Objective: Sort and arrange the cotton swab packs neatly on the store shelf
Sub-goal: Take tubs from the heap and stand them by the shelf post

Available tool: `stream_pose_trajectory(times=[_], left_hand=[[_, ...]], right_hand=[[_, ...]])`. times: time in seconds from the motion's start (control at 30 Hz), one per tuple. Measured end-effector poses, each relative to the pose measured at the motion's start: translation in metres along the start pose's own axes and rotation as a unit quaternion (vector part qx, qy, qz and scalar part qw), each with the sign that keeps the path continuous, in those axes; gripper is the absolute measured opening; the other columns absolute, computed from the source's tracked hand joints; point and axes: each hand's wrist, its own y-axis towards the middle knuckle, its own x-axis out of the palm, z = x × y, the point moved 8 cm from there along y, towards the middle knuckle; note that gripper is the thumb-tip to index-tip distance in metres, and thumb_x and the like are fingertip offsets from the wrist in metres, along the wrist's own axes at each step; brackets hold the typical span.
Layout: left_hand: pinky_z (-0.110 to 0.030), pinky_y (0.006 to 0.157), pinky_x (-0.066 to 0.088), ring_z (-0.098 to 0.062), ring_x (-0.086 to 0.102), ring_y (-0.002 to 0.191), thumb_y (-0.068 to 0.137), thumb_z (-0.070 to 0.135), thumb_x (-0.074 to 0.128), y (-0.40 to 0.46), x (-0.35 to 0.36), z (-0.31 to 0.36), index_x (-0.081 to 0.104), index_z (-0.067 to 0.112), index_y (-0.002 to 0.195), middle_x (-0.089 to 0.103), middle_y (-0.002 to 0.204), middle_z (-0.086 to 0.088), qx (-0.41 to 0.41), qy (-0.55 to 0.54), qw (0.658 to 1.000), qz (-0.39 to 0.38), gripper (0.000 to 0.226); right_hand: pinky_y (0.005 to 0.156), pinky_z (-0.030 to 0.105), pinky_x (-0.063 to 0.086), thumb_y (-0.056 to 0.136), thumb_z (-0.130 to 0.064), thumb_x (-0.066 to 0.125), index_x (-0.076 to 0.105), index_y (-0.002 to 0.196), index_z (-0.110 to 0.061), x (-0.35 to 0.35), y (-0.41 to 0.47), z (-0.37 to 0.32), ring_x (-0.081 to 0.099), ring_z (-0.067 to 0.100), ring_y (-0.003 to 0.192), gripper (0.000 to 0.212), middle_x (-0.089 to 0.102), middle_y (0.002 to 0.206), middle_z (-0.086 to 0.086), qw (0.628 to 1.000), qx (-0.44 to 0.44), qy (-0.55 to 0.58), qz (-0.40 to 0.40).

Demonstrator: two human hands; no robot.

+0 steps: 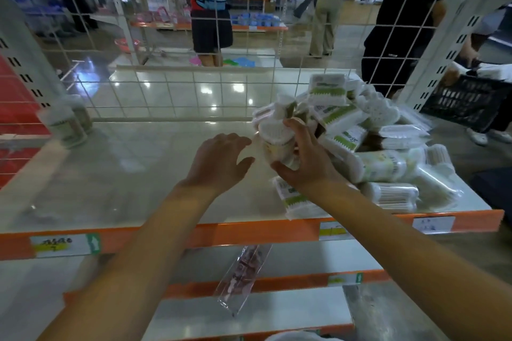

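On the right part of the shelf (138,174), against the heap of cotton swab packs (368,147), your right hand (302,158) was wrapped around a round tub of swabs (277,144); thumb below, fingers curled over the far side, so most of the tub's label was hidden and blurred. Your left hand (219,160) hovered just beside that tub on its left, fingers spread and holding nothing, apart from the shelf surface as far as you could tell. Behind the tub, the heap was a jumble: flat bags with green-and-white labels lying across cylinders, several packs overlapping so that their count could not be made out, and one flat pack (296,199) jutting over the orange front edge (249,232) beneath your right wrist. Far to the left of the heap, two tubs (68,122) stood upright by the wire mesh back (166,36), smeared by motion. Price tags along the orange edge were unreadable. Below the heap, a clear narrow packet (241,279) lay tilted on a lower shelf, its contents indistinct.
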Motion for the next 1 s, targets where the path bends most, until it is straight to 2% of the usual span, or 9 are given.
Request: stream_pose_trajectory(times=[0.07, 0.2, 0.3, 0.5, 0.6, 0.73, 0.9, 1.0], left_hand=[[-0.035, 0.089, 0.039, -0.027, 0.054, 0.109, 0.091, 0.028, 0.055, -0.006, -0.004, -0.009, 0.058, 0.014, 0.123, 0.062, 0.117, -0.007, -0.005, 0.035, 0.999, 0.003, 0.036], [-0.036, 0.085, 0.039, -0.028, 0.056, 0.102, 0.093, 0.024, 0.049, -0.020, -0.012, -0.037, 0.062, 0.012, 0.115, 0.064, 0.109, -0.008, -0.027, 0.080, 0.996, 0.000, 0.028], [-0.035, 0.085, 0.038, -0.027, 0.055, 0.103, 0.094, 0.024, 0.048, -0.033, -0.018, -0.063, 0.062, 0.014, 0.114, 0.064, 0.109, -0.006, -0.048, 0.089, 0.995, -0.019, 0.027], [-0.033, 0.087, 0.038, -0.023, 0.054, 0.105, 0.095, 0.024, 0.046, -0.052, -0.041, -0.113, 0.061, 0.015, 0.115, 0.063, 0.112, -0.004, -0.074, 0.098, 0.992, -0.028, 0.027], [-0.033, 0.088, 0.039, -0.022, 0.054, 0.105, 0.095, 0.026, 0.045, -0.060, -0.052, -0.134, 0.060, 0.016, 0.116, 0.062, 0.113, -0.003, -0.076, 0.103, 0.991, -0.033, 0.028], [-0.033, 0.089, 0.039, -0.023, 0.053, 0.107, 0.096, 0.027, 0.042, -0.071, -0.066, -0.164, 0.058, 0.017, 0.119, 0.061, 0.115, -0.003, -0.086, 0.128, 0.987, -0.041, 0.030], [-0.035, 0.084, 0.041, -0.026, 0.054, 0.104, 0.096, 0.027, 0.040, -0.083, -0.078, -0.201, 0.059, 0.014, 0.116, 0.062, 0.110, -0.006, -0.088, 0.161, 0.982, -0.045, 0.030], [-0.035, 0.080, 0.042, -0.026, 0.055, 0.102, 0.095, 0.026, 0.042, -0.090, -0.089, -0.222, 0.059, 0.013, 0.114, 0.062, 0.108, -0.007, -0.094, 0.172, 0.980, -0.043, 0.029]], right_hand=[[0.081, 0.046, 0.052, 0.072, -0.021, 0.072, 0.030, 0.133, -0.021, 0.009, 0.002, -0.005, 0.052, 0.034, 0.110, 0.074, 0.045, 0.131, 0.016, 1.000, -0.014, 0.002, 0.019], [0.086, 0.045, 0.050, 0.075, -0.015, 0.074, 0.035, 0.135, -0.010, 0.031, 0.007, -0.022, 0.048, 0.031, 0.116, 0.072, 0.042, 0.135, 0.015, 1.000, -0.025, -0.007, 0.004], [0.086, 0.045, 0.051, 0.076, -0.015, 0.073, 0.033, 0.136, -0.011, 0.051, 0.010, -0.042, 0.050, 0.029, 0.113, 0.072, 0.040, 0.137, 0.012, 1.000, -0.026, 0.000, -0.011], [0.087, 0.034, 0.049, 0.076, -0.015, 0.073, 0.033, 0.137, -0.010, 0.090, 0.020, -0.086, 0.052, 0.026, 0.109, 0.073, 0.044, 0.131, 0.013, 0.999, -0.039, 0.004, -0.016], [0.088, 0.039, 0.050, 0.076, -0.015, 0.073, 0.032, 0.138, -0.010, 0.108, 0.027, -0.107, 0.051, 0.028, 0.112, 0.074, 0.043, 0.133, 0.013, 0.998, -0.049, 0.018, -0.019], [0.089, 0.033, 0.048, 0.077, -0.014, 0.073, 0.033, 0.138, -0.008, 0.131, 0.037, -0.134, 0.051, 0.027, 0.113, 0.074, 0.043, 0.133, 0.014, 0.998, -0.061, 0.025, -0.022], [0.085, 0.042, 0.051, 0.077, -0.014, 0.072, 0.034, 0.138, -0.008, 0.166, 0.045, -0.165, 0.054, 0.029, 0.107, 0.072, 0.044, 0.131, 0.014, 0.996, -0.079, 0.026, -0.034], [0.086, 0.040, 0.051, 0.077, -0.013, 0.073, 0.034, 0.138, -0.008, 0.185, 0.051, -0.179, 0.053, 0.028, 0.108, 0.073, 0.044, 0.131, 0.015, 0.995, -0.086, 0.027, -0.035]])
